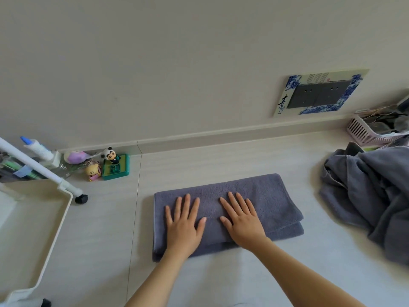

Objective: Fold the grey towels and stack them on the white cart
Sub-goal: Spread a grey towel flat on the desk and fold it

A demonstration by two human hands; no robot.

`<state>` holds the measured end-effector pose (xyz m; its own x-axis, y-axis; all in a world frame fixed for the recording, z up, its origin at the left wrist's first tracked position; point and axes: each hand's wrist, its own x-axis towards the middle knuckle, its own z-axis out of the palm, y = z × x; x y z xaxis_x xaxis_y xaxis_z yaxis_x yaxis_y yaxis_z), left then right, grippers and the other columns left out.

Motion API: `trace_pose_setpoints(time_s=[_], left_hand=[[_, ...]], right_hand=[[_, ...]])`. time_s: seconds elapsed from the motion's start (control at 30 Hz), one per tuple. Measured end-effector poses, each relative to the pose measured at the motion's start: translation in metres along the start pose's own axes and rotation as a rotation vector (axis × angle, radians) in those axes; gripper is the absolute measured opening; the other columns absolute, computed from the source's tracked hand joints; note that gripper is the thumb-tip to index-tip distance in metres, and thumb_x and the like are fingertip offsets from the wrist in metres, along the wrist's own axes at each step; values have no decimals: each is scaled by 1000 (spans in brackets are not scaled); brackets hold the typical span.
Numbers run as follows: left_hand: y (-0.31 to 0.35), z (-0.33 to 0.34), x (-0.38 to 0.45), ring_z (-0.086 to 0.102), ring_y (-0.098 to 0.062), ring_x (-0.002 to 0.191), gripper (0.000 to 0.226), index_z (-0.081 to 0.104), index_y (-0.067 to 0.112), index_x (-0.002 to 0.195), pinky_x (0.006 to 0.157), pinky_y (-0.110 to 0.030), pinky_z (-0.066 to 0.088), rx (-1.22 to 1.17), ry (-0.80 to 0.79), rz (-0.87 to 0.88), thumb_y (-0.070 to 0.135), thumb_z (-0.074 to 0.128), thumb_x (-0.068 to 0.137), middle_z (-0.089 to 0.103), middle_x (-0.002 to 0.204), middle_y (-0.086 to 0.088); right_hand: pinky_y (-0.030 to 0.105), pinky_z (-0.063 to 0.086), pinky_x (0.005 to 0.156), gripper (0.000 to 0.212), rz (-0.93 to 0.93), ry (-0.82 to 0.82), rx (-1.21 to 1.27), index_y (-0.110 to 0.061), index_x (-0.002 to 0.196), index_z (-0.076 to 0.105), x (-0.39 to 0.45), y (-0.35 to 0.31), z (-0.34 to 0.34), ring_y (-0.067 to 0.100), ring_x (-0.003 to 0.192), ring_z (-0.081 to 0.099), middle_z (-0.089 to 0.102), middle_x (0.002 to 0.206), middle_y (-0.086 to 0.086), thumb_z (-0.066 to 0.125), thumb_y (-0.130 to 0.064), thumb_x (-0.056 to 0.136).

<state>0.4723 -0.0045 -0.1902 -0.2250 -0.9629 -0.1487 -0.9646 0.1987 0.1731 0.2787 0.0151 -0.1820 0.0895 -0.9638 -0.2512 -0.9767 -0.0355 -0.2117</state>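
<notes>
In the head view, a folded grey towel (228,213) lies flat on the floor (221,160) at the centre of the frame, its doubled layers showing along the lower right edge. The left hand (183,222) and the right hand (241,220) both rest palm-down on it, side by side, fingers (188,204) straight and spread, pinching nothing. This looks like the smoothing step: pressing the fold flat before another fold or the lift.

At the right edge of the frame a heap of unfolded grey towels (371,198) waits, well apart from the folded one. The white cart (55,229) stands at the lower left, and the part of its top tray in view holds no towels.

The next move, as I judge it, calls for either one more fold or sliding both hands under the bundle, keeping its layers aligned while carrying it left to the tray.
</notes>
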Motion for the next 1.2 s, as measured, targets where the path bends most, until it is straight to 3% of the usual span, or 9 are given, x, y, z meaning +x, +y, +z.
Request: trace_pose_setpoints(time_s=[0.1, 0.23, 0.33, 0.5, 0.77, 0.9, 1.0, 1.07, 1.2], left_hand=[[-22, 2, -6, 37, -34, 135, 61, 41, 23, 142, 105, -60, 26, -5, 14, -168, 52, 27, 90, 39, 148, -12], [-34, -12, -7, 33, -39, 132, 54, 31, 33, 146, 104, -49, 30, -169, 18, -428, 51, 32, 95, 24, 153, -18], [-37, -22, 1, 40, -38, 120, 53, 40, 29, 141, 98, -42, 36, -356, 77, -486, 40, 54, 91, 40, 139, -17], [-39, -44, 14, 54, -31, 100, 68, 33, 16, 128, 83, -35, 45, -811, 68, -634, 22, 76, 76, 50, 126, -12], [-23, -112, 15, 39, -22, 130, 92, 11, 22, 148, 90, -21, 30, -949, 11, -424, 24, 74, 81, 32, 149, -2], [30, -132, 20, 37, -16, 132, 84, 10, 24, 147, 85, -9, 25, -958, 23, -242, 16, 67, 86, 32, 148, -1], [67, -138, 30, 51, -24, 118, 80, 9, 27, 146, 81, -19, 33, -894, -30, -181, 19, 63, 88, 47, 136, -5], [83, -145, 35, 57, -29, 106, 78, 8, 26, 145, 76, -25, 38, -801, -61, -147, 23, 62, 88, 53, 127, -10], [107, -154, 40, 59, -33, 98, 74, 13, 22, 141, 73, -29, 42, -696, -59, -80, 25, 63, 87, 56, 120, -15]], right_hand=[[40, 15, 109, 60, 21, 13, -20, -26, 143, 35, 2, 6, 10, 26, 135, 39, 40, 147, 2, 9, -55, 98], [29, -11, 116, 67, -24, 120, 141, -25, 150, 9, 6, -2, 8, 16, 145, -3, -3, 152, -8, 4, -58, 92], [18, 5, 114, 50, -26, 195, 657, -21, 146, 28, 7, -21, -2, 9, 144, 10, 11, 148, -17, 41, -26, 99], [23, 26, 112, 50, 227, 169, 1330, -31, 143, 35, 4, -55, -11, 2, 133, 34, 37, 146, -15, 48, -15, 97], [11, 21, 104, 43, 236, 81, 1417, -29, 142, 38, -5, -64, -3, -4, 133, 31, 38, 142, -22, 42, -26, 100], [27, 23, 115, 44, 235, -62, 1527, -35, 140, 40, 2, -60, -5, 0, 132, 35, 42, 143, -18, 36, -47, 98], [40, 29, 114, 59, 243, -263, 1835, -23, 139, 45, 8, -46, -16, 17, 129, 47, 52, 138, 3, 27, -59, 95], [41, 34, 110, 62, 270, -193, 1860, -14, 138, 45, 3, -32, -31, 23, 125, 51, 55, 134, 9, 21, -54, 98], [31, 39, 99, 48, 497, 290, 1520, -14, 128, 56, -21, 11, -51, 18, 114, 55, 60, 126, 3, 27, -41, 101]])
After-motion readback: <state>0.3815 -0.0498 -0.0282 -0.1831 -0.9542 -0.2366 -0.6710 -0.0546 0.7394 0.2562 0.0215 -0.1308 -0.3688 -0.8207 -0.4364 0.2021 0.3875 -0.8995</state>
